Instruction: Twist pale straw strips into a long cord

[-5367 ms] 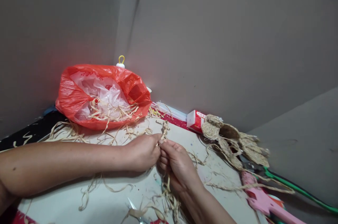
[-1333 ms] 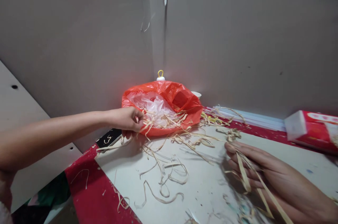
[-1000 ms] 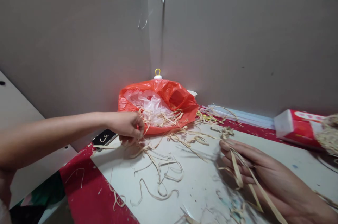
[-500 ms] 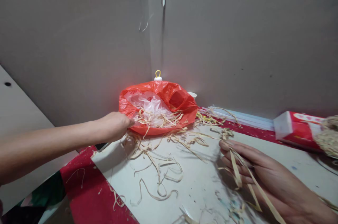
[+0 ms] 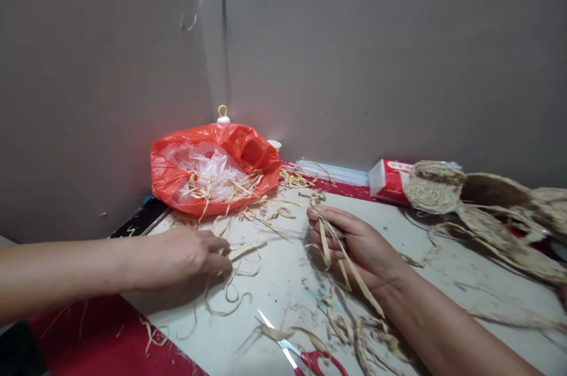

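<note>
My right hand (image 5: 349,240) pinches a few dried, pale straw strips (image 5: 354,270) between thumb and fingers; their ends hang down across the palm, and a small knotted tuft (image 5: 317,197) shows just beyond the fingertips. Above the left part of the white board, my left hand (image 5: 190,255) has curled fingers closed on a wider pale strip (image 5: 248,248) that juts out to the right. Loose curly strips (image 5: 230,302) lie below it. Behind stands a crumpled red plastic bag (image 5: 266,178), its white inner bag (image 5: 212,166) topped with straw scraps.
Red-handled scissors (image 5: 316,358) lie with blades apart at the front, beside tangled straw (image 5: 361,334). Braided straw pieces (image 5: 436,187) and a red-and-white packet (image 5: 390,178) are at right. Grey walls (image 5: 354,57) meet behind the white board (image 5: 425,293).
My left hand has left the red bag's edge and come down toward me onto the straw strips. The view has swung right, showing the scissors and more braided pieces. My right hand keeps its strips.
</note>
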A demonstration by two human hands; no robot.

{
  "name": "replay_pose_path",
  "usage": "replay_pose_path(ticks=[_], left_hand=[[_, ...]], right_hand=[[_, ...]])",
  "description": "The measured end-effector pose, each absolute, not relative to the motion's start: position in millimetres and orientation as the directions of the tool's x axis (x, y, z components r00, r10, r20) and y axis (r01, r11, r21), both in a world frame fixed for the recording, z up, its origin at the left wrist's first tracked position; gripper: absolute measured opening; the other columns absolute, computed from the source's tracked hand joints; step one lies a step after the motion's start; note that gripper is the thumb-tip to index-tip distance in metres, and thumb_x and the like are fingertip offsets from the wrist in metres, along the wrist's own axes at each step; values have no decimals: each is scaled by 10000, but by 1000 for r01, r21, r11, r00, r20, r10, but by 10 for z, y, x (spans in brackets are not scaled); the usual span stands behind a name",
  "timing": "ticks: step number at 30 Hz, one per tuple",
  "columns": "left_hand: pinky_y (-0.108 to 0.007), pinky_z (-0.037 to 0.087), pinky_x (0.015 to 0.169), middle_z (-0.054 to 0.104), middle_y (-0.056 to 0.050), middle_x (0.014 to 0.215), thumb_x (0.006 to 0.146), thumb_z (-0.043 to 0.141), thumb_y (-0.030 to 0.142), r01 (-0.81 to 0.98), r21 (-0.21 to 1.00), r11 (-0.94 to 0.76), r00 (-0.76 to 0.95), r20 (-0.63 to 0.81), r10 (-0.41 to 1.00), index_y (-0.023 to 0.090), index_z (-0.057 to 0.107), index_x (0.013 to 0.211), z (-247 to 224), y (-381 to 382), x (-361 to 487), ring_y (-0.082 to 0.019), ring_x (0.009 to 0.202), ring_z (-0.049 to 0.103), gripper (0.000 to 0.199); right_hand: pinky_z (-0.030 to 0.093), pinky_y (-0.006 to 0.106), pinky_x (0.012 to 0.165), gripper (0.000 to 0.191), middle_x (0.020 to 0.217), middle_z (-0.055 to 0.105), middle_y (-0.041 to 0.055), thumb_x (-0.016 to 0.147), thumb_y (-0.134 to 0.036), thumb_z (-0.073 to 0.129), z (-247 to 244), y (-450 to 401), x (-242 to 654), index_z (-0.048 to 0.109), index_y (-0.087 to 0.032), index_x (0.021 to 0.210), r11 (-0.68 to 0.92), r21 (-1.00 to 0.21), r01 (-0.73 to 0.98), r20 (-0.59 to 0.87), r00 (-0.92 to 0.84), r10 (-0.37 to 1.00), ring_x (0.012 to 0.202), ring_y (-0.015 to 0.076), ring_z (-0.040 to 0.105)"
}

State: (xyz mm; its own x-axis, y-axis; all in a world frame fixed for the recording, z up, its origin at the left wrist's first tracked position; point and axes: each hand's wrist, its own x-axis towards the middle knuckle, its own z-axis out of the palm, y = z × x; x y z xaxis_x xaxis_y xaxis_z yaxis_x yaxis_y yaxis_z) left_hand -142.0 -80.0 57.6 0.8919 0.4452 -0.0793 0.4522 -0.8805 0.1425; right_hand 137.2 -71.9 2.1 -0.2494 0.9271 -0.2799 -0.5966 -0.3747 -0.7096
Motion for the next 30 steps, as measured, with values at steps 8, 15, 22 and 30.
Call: replay_pose_path(ticks=[8,15,22,30], left_hand=[[-210,377,534,651,-26,725,805,472,216,716,322,-620,680,-119,723,155,651,842,659,-632,-1135,-107,589,538,193],[-233,368,561,646,-33,716,746,559,256,762,265,-591,637,-143,757,174,623,734,229,-412,-715,-136,623,545,104],[-218,385,604,623,-4,761,759,509,170,675,434,-597,661,6,751,179,610,731,191,-451,-898,-118,668,534,105],[-213,387,606,563,15,693,837,462,167,406,648,-644,683,253,685,168,558,790,381,-663,-820,-92,626,478,107]], right_hand=[[166,90,304,208,466,242,-117,664,-183,722,18,-719,1378,516,-159,642,-368,-709,-602,-271,-249,930,373,16,142],[150,92,313,244,467,255,-118,668,-207,742,-24,-712,1385,503,-164,655,-352,-724,-593,-254,-245,936,380,17,144],[137,100,325,236,477,249,-116,677,-224,742,-35,-713,1392,517,-156,653,-338,-766,-546,-241,-243,939,397,20,131],[96,123,351,264,492,230,-115,758,-269,708,-97,-720,1414,486,-161,663,-335,-841,-424,-230,-281,932,423,25,94]])
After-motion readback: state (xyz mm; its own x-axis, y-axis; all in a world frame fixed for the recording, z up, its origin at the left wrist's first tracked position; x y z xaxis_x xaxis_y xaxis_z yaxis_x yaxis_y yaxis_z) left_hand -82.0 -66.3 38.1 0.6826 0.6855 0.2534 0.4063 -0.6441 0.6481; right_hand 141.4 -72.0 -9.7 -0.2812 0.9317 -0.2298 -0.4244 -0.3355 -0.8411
